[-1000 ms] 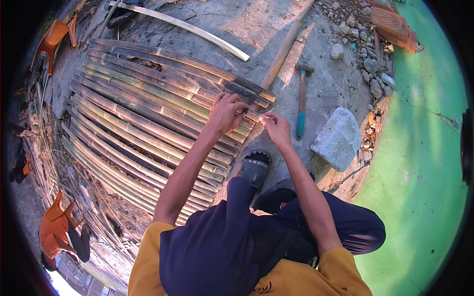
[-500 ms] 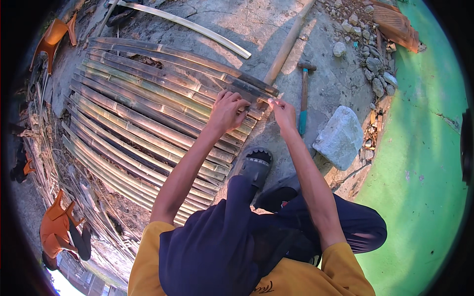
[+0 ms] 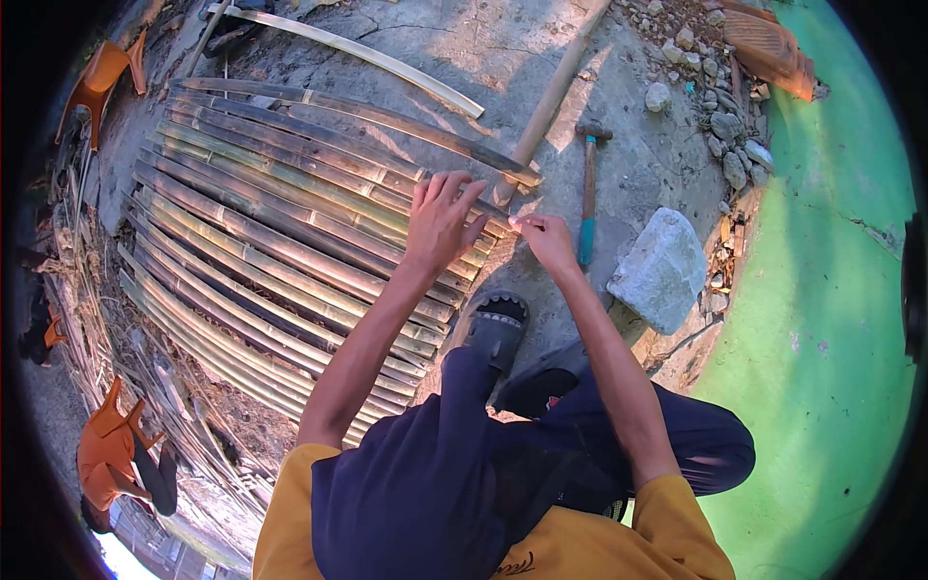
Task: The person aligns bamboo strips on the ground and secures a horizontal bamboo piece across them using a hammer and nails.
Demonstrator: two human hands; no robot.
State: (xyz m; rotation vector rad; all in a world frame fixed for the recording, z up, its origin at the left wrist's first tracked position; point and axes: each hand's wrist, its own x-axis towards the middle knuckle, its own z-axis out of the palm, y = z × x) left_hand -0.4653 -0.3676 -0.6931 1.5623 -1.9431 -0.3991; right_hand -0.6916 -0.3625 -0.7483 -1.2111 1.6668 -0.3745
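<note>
Head view. Since a second ago I see the left hand [image 3: 440, 220] has lifted slightly, fingers now spread, resting on the near ends of the split bamboo slats [image 3: 280, 242]. The right hand [image 3: 548, 242] has returned beside them, fingertips pinched on something small that I cannot make out. A hammer [image 3: 587, 198] lies just beyond on the ground.

Bare concrete floor [image 3: 503, 48] lay open beyond the bamboo slats [image 3: 280, 232]; a hammer [image 3: 587, 193], wooden pole [image 3: 551, 97] and stone block [image 3: 662, 271] crowded the right.
</note>
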